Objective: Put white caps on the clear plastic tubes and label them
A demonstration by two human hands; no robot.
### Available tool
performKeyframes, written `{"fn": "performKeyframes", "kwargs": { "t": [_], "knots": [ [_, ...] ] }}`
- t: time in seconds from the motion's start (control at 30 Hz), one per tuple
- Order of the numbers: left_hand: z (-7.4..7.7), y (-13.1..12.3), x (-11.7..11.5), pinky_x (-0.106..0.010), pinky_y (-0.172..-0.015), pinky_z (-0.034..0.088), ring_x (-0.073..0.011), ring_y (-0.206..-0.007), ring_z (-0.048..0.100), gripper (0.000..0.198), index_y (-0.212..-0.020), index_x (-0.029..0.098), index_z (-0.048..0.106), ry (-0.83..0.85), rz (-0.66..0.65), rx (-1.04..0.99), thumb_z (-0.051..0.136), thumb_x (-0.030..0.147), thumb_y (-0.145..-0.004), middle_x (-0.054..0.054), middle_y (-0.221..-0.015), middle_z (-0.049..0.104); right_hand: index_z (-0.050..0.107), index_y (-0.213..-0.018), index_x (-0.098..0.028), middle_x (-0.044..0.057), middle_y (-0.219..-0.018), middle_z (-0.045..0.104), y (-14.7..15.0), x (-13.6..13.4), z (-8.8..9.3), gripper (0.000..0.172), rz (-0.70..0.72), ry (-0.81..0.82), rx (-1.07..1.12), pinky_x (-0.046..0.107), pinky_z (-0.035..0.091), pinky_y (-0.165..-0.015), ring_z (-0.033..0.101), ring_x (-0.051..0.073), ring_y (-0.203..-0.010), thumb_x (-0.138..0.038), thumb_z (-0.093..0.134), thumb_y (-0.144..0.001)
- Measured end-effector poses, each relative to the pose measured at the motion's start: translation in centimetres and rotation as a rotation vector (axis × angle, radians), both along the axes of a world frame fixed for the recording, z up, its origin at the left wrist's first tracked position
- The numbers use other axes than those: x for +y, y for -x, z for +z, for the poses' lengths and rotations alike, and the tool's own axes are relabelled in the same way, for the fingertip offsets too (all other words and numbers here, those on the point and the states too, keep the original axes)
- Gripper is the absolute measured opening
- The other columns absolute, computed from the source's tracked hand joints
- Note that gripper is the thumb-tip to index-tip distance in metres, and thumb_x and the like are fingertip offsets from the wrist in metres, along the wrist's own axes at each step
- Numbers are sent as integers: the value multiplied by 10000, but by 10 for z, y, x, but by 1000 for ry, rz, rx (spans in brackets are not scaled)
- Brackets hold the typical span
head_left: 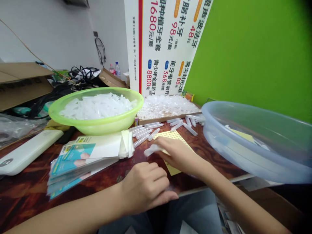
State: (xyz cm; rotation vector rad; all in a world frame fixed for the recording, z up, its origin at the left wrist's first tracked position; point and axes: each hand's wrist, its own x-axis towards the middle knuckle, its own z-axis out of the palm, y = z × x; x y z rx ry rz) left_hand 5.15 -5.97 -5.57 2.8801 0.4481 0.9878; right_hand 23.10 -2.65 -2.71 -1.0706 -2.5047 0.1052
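My right hand (176,154) pinches a translucent white plastic tube (152,149) above a yellow sheet with rows of small round marks (174,167). Nearer to me, my left hand (147,187) has its fingers curled inward and its thumb stretched to the right; its palm is hidden, so I cannot tell if anything is inside. Beyond the hands, several more clear plastic tubes (143,134) lie loose on the dark table. Left of them rests a stack of printed cards in clear sleeves (85,159).
A green basin (107,125) full of white translucent pieces stands behind the cards. At the right is a blue basin (229,149) with yellow paper inside. A shallow cardboard tray (165,118) holds small clear parts. A white rectangular device (31,151) lies at the left.
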Motion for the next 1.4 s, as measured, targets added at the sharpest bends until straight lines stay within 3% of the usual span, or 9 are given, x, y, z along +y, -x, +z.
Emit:
{"fn": "performKeyframes", "kwargs": {
  "t": [0.13,0.23,0.37,0.57,0.67,0.77,0.87,1.13,1.4],
  "knots": [
    [4,5,-3,-304,-724,544,-213,-939,649,508,-1235,154,423,522,205,-287,525,500,-878,-149,-1099,641,535,-904,-196,16,-766,602,-16,-35,-4,107,-315,92,609,264,428,-576,558,152,-638,-303,537,-894],
    [5,4,-4,-430,-961,472,-287,-1296,433,910,-1459,209,79,793,86,-262,611,542,-800,-221,-1453,350,562,-945,-228,21,-772,617,-3,-68,-21,102,-416,65,747,282,457,-555,576,167,-620,-296,571,-870],
    [9,0,-4,-417,-947,474,-257,-1147,559,584,-1348,222,406,1007,-101,-167,594,457,-848,-121,-1247,585,515,-1043,-261,69,-928,564,38,-92,-51,194,-309,51,786,312,530,-646,607,201,-800,-160,467,-883],
    [16,5,6,-289,-795,514,-163,-864,641,218,-1055,194,597,997,32,-368,544,343,-905,-20,-954,677,191,-1361,-283,123,-1191,443,48,-95,-60,610,-279,127,938,395,538,-856,567,230,-1065,-168,510,-854],
    [11,7,10,-317,-873,501,-178,-960,636,196,-1048,185,559,920,150,-491,545,321,-907,-33,-989,674,369,-1219,-288,66,-1023,526,10,-91,-53,341,-516,51,954,352,531,-738,596,196,-892,-205,464,-902],
    [3,4,10,-340,-912,496,-186,-1037,621,207,-1108,209,514,866,116,-476,527,292,-919,-42,-1067,655,562,-939,-230,61,-903,562,-40,-81,-50,79,-741,-131,496,413,449,-758,534,235,-839,-255,539,-868],
    [-1,-2,8,-364,-959,473,-193,-1120,586,200,-1136,226,484,822,3,-405,484,257,-938,-60,-1175,618,588,-891,-208,71,-877,559,-71,-70,-51,87,-668,-55,228,423,419,-779,509,248,-844,-240,510,-870],
    [1,-8,11,-350,-891,481,-196,-1052,604,215,-1132,207,439,921,14,-141,425,330,-956,-81,-1124,635,481,-843,-196,68,-849,540,-73,-58,-53,55,-582,53,78,374,428,-752,520,233,-829,-188,429,-858],
    [7,-11,9,-318,-796,469,-187,-867,620,242,-1155,204,469,845,53,-27,403,327,-957,-20,-881,645,448,-755,-200,65,-779,593,-68,-46,-48,87,-756,144,31,322,423,-665,569,213,-746,-132,401,-782]
  ]
}}
